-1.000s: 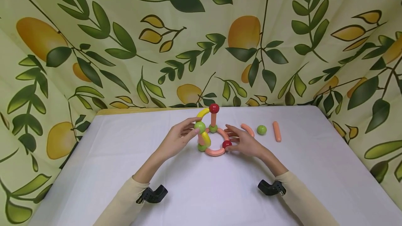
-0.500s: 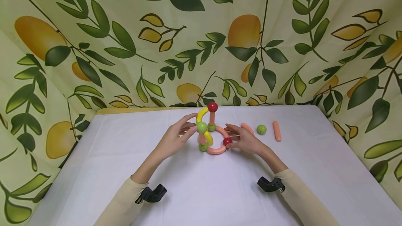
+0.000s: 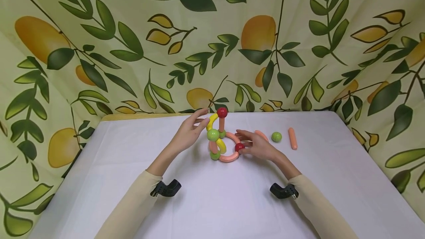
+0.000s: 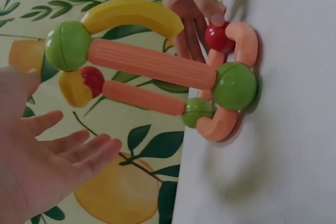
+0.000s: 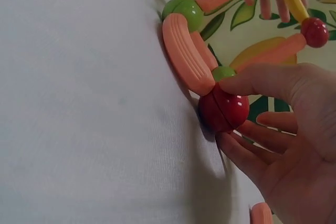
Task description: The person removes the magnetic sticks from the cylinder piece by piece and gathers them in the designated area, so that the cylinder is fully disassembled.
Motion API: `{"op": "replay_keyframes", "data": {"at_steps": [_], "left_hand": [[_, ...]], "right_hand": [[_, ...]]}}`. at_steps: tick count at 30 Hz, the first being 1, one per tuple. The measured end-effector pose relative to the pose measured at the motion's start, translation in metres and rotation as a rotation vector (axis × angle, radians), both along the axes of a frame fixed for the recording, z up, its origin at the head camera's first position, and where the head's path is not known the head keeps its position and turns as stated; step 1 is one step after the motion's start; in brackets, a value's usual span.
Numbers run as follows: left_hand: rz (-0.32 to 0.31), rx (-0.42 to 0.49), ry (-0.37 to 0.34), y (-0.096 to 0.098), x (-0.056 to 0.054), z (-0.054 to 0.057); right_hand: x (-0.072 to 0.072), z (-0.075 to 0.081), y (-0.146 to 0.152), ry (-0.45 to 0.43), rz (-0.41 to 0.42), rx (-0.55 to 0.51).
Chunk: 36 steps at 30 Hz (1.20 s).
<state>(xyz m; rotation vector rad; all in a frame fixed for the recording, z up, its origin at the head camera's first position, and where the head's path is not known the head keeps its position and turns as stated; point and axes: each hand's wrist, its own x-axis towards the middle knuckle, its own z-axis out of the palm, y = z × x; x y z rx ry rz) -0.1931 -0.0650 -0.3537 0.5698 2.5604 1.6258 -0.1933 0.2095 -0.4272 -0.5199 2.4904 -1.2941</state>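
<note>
Though leafy the curtain (image 3: 212,21), white the tablecloth (image 3: 212,198).

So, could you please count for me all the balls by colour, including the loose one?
Red balls: 2
Green balls: 4
Total: 6

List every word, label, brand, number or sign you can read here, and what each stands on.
None: no text can be read in any view.
Ball-and-rod structure: seams and ridges show, no lettering.
Curtain: fruit and leaf print, no lettering to be seen.
Black left-wrist device and black right-wrist device: too small to tell whether anything is marked on them.
</note>
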Motion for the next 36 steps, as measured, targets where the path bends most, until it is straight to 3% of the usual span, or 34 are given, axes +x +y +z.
{"op": "replay_keyframes", "data": {"at_steps": [13, 24, 36], "left_hand": [[-0.058, 0.116, -0.132, 0.014, -0.026, 0.003], [-0.087, 0.100, -0.188, 0.012, -0.026, 0.001], [-0.102, 0.081, -0.184, 0.013, -0.026, -0.001]], "right_hand": [[-0.007, 0.000, -0.001, -0.025, 0.014, -0.028], [-0.010, -0.004, 0.003, -0.015, 0.049, 0.001], [-0.007, -0.003, 0.002, 0.031, 0.101, 0.020]]}}
